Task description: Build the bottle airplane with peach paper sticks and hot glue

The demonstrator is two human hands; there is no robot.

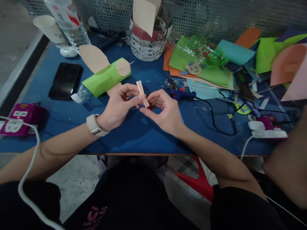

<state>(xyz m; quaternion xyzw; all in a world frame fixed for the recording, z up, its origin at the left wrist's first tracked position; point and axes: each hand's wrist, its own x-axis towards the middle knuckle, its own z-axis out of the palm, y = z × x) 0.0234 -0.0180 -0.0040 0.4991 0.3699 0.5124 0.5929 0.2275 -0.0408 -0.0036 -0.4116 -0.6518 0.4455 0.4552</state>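
A small cream strip of folded paper or card (140,87) stands between my fingertips, its fold lines running along its length. My left hand (117,105) pinches it, thumb pressed on its face. My right hand (166,110) is curled against its lower end, thumb and fingertips touching it; some of those fingers are hidden. Just beyond my left hand lies a plastic bottle (82,92) wrapped in green paper (103,78), with cream card wings (94,57) and a round cream end piece with a thin stick poking out.
A black phone (64,80) and a purple power adapter (22,118) lie left. A woven basket (148,48) stands at the back. Coloured paper sheets (213,75), a blue glue gun (183,95) and its cable fill the right. Another person's arm (287,166) is at far right.
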